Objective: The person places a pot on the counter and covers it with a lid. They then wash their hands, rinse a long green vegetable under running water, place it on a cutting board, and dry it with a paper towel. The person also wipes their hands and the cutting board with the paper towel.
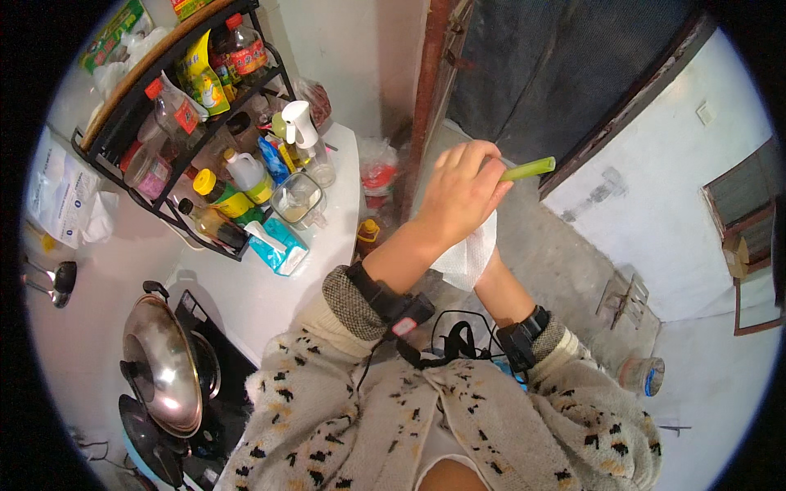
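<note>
My left hand (463, 187) is raised in front of me with its fingers curled around a pale green, celery-like stalk (531, 169). One cut end of the stalk sticks out to the right, past the thumb and fingers. Below that hand hangs a white, dimpled paper towel (468, 261), which lies against my right wrist. My right forearm (506, 294) reaches up behind the towel. The towel and my left hand hide my right hand, so its grip does not show.
On the white counter (325, 245) at left are a tissue pack (279, 248), a glass container (299, 199), a spray bottle (307, 144) and a black rack (178, 184) of bottles. A lidded wok (163, 362) sits on the stove. A low stool (623, 297) stands on the floor at right.
</note>
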`<state>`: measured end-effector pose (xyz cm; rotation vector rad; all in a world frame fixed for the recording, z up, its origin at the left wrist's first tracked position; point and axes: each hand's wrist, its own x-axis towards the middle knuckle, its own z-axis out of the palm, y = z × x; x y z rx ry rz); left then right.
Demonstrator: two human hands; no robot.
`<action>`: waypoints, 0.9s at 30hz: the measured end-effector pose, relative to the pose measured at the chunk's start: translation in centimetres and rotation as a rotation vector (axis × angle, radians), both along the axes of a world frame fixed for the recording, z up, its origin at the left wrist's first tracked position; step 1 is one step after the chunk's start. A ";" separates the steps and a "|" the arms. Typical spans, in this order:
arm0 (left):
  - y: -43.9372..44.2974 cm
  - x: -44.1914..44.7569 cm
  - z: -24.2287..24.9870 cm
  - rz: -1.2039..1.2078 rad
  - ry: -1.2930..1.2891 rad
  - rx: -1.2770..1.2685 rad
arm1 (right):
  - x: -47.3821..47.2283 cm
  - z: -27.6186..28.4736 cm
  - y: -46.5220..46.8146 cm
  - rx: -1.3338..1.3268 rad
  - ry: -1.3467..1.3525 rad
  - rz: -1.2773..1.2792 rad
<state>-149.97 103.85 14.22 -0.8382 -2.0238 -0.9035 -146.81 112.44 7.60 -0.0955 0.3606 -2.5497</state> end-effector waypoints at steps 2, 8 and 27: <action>-0.1 0.1 0.0 0.087 0.030 -0.072 | 0.5 1.1 -0.1 0.055 0.047 -0.051; 0.3 -0.1 -1.1 0.203 0.063 -0.229 | 1.2 2.5 0.3 0.162 -0.047 -0.119; 1.1 0.4 -2.4 0.163 0.075 -0.241 | 0.8 -0.2 0.1 -0.106 -0.134 -0.161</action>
